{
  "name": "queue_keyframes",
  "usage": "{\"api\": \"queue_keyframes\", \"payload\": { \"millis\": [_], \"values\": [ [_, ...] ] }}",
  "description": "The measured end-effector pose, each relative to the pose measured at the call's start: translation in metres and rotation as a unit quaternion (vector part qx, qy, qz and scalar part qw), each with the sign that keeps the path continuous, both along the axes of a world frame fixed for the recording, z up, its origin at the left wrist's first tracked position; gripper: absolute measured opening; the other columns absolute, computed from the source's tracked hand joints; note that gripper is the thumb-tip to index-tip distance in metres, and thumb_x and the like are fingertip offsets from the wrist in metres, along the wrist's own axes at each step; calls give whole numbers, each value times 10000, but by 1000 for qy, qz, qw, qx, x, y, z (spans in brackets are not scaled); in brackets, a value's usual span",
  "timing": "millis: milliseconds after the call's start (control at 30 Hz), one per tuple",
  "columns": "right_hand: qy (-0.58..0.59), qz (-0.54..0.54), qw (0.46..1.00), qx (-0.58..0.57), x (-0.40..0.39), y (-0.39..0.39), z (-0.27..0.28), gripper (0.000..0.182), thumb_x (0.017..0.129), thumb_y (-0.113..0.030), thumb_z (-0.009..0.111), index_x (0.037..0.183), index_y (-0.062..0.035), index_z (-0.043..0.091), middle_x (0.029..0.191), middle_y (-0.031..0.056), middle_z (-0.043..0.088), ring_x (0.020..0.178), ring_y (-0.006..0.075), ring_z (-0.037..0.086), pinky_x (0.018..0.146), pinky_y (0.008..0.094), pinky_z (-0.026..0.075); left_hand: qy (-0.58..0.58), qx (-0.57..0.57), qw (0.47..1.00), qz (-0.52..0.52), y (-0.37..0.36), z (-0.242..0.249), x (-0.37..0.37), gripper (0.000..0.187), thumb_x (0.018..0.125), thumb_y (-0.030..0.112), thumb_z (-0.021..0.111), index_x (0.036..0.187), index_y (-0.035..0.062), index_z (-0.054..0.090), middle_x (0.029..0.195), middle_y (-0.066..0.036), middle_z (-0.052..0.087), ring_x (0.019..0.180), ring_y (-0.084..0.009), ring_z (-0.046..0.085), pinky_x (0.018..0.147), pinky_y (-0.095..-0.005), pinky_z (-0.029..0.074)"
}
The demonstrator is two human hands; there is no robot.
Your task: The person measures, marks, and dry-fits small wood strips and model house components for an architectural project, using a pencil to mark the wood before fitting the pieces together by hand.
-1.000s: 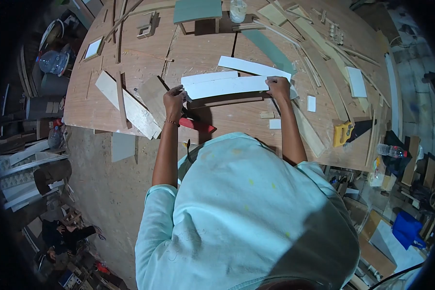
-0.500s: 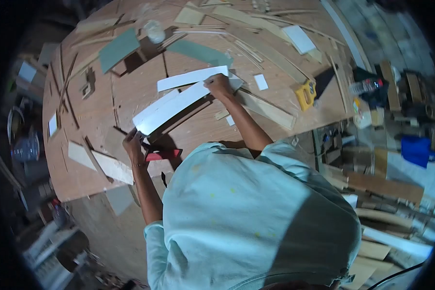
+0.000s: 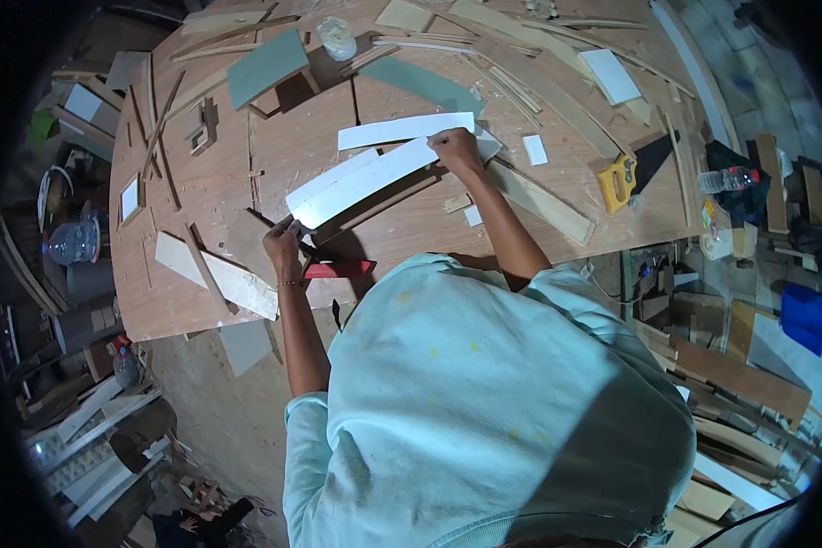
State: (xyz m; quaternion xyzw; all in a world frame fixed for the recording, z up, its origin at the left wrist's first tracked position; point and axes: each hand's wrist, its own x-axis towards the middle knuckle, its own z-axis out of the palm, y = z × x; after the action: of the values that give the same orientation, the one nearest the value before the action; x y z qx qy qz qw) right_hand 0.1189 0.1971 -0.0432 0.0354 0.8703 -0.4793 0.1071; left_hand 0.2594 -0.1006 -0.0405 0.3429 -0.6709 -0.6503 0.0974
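Note:
A long white board slants across the middle of the workbench, held at both ends. My left hand grips its near left end, fingers closed on the edge. At the far right end my right hand pinches the same board. Just beyond lies a second white strip, partly covered by the held one. A red-handled tool rests beside my left wrist; its other parts are hidden. A brown wooden strip runs along the near side of the held board, in its shadow.
A yellow-handled saw lies at the bench's right. Toward the back are a green panel, a clear plastic container and several wood strips. A white plank lies left of me. Timber offcuts crowd the floor at right.
My view has shifted, so the bench and hands appear farther right. Both hands keep hold of the white board, which has hardly moved relative to the bench.

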Motion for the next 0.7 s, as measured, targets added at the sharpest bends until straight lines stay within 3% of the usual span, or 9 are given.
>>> {"api": "queue_keyframes", "payload": {
  "millis": [267,333,400,700],
  "values": [
    [2,9,1000,2,-6,6,-20,200,734,-134,613,834,39,621,748,118,615,628,164,594,492,266,529,-18,-54,998,-6,-3,-9,1,222,725,-1,548,926,-85,587,729,-87,601,587,-118,550,510,-217,444],
    [-21,5,999,-50,-7,7,-24,198,733,-127,614,832,45,620,727,120,611,613,171,591,483,272,528,35,-11,999,14,0,-8,3,230,717,-9,534,928,-81,588,727,-84,601,590,-115,550,507,-219,444],
    [-14,16,999,-31,-6,7,-16,176,729,-159,617,824,-13,642,712,112,622,586,176,606,464,265,513,31,-10,999,7,-5,-16,4,234,714,-15,515,928,-73,591,728,-85,600,589,-116,552,525,-221,459],
    [-51,-19,998,-26,0,1,10,215,749,-122,593,897,34,611,835,132,613,651,173,601,503,253,541,24,12,999,19,-1,-8,4,174,701,-20,575,866,-62,611,704,-91,608,579,-129,576,539,-225,480]
  ]
}}
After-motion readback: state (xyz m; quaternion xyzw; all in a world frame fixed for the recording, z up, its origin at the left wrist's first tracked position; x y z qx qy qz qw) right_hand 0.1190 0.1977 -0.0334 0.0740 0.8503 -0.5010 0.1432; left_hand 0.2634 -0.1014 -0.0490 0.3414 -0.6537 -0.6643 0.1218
